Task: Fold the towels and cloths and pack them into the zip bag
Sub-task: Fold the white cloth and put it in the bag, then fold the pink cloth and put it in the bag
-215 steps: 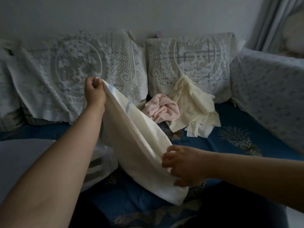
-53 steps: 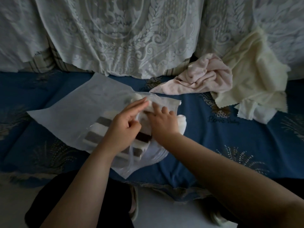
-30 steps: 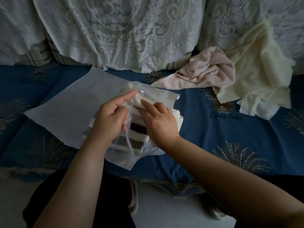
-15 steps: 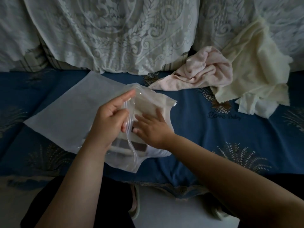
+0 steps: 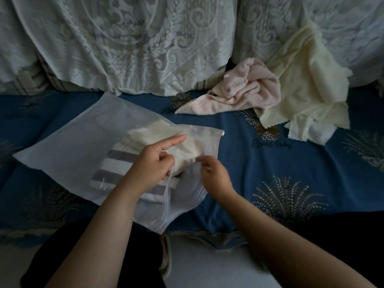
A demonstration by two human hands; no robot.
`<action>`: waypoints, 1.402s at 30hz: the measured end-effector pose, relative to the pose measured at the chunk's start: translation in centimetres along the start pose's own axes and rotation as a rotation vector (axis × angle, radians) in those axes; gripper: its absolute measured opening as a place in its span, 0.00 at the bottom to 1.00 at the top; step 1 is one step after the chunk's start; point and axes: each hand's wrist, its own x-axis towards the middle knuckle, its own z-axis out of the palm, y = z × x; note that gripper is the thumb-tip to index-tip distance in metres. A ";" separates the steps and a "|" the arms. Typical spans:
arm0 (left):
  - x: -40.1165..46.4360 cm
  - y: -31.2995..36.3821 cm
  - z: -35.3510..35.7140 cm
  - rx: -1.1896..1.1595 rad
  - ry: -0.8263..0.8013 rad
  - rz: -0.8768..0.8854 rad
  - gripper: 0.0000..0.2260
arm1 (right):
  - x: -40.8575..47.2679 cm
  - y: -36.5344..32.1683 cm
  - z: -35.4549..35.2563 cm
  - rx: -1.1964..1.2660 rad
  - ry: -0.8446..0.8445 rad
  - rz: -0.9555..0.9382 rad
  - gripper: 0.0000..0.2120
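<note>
The left hand [image 5: 152, 163] is pinching the mouth of the translucent plastic zip bag [image 5: 68, 150] lying on the blue patterned sofa seat [image 5: 270, 173], the right hand [image 5: 215, 174] hovering loosely curled beside it, holding nothing, with the folded cream cloth [image 5: 187, 146] and grey-striped towel [image 5: 112, 169] inside and the crumpled pink towel [image 5: 245, 90] at one o'clock.

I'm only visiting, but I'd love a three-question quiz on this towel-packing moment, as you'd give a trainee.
1. True or false: the pink towel is already inside the zip bag.
2. Which hand holds the bag's open edge: A) left hand B) right hand?
3. Fill in: the folded towel lying lowest in the bag is ____.

Key: 1. False; it lies crumpled on the blue sofa cover beside the cream cloth. 2. A. 3. Striped; the striped towel lies under the cream towel.
</note>
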 end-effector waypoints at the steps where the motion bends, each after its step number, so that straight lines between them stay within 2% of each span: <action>1: 0.2 -0.2 0.1 -0.002 0.025 0.002 0.27 | -0.8 0.3 -0.9 0.146 0.180 0.051 0.12; 3: 0.7 -0.5 0.4 -0.001 0.086 0.018 0.27 | -0.4 0.8 -3.1 0.244 0.432 0.110 0.10; 4: 1.1 -0.6 0.6 -0.001 0.119 0.031 0.27 | 0.9 1.0 -4.2 0.225 0.470 0.118 0.09; 7: 2.5 -0.6 1.3 0.038 0.185 0.063 0.27 | 7.1 1.3 -7.6 -0.070 0.307 0.113 0.13; 10: 4.0 -0.7 1.8 0.033 0.151 0.102 0.29 | 13.6 1.6 -9.5 -0.439 0.081 0.000 0.16; 13: 4.8 -0.6 1.8 0.048 0.187 0.164 0.21 | 18.6 0.5 -9.6 -0.704 -0.096 -0.026 0.20; 16: 5.6 -0.9 1.5 0.005 0.207 0.148 0.14 | 22.0 -1.8 -8.7 -0.830 -0.076 -0.088 0.18; 19: 6.3 -1.0 0.9 -0.188 0.163 0.026 0.14 | 25.2 -2.3 -8.6 -0.909 -0.049 0.038 0.21; 21: 6.9 -1.1 0.5 -0.266 0.144 -0.001 0.13 | 26.9 -1.5 -8.8 -0.929 -0.070 0.135 0.25; 22: 7.2 -1.0 0.5 -0.291 0.147 -0.006 0.13 | 27.2 -1.2 -8.9 -0.945 -0.066 0.128 0.23; 24: 7.6 -0.9 0.5 -0.291 0.158 0.012 0.13 | 26.8 -1.6 -8.7 -0.991 -0.033 0.069 0.18; 27: 7.8 -0.9 0.8 -0.234 0.117 0.032 0.13 | 26.2 -2.3 -9.1 -0.984 0.130 0.016 0.16; 28: 7.9 -0.8 1.0 -0.223 0.100 0.029 0.13 | 25.6 -2.4 -9.5 -0.993 0.174 -0.054 0.16; 31: 7.5 -0.6 1.5 -0.177 0.111 0.070 0.13 | 21.6 -3.3 -10.9 -0.892 0.150 -0.378 0.12; 33: 7.3 -0.7 2.1 -0.020 0.221 0.213 0.14 | 18.1 -4.3 -12.0 -0.808 0.133 -0.650 0.11; 35: 7.1 -0.5 2.9 0.152 0.284 0.396 0.22 | 14.0 -5.9 -13.2 -0.834 0.154 -0.801 0.14; 38: 7.8 0.6 5.1 0.393 0.221 0.504 0.35 | 8.0 -7.8 -14.8 -0.819 0.075 -0.921 0.17; 39: 8.3 1.7 5.8 0.475 0.189 0.504 0.35 | 6.1 -8.2 -15.2 -0.792 0.063 -0.934 0.17; 40: 8.8 3.0 6.6 0.560 0.149 0.495 0.30 | 4.4 -8.5 -15.9 -0.766 0.068 -0.931 0.18; 42: 9.8 4.7 7.7 0.688 0.108 0.482 0.15 | 1.6 -8.9 -16.8 -0.669 0.076 -0.802 0.19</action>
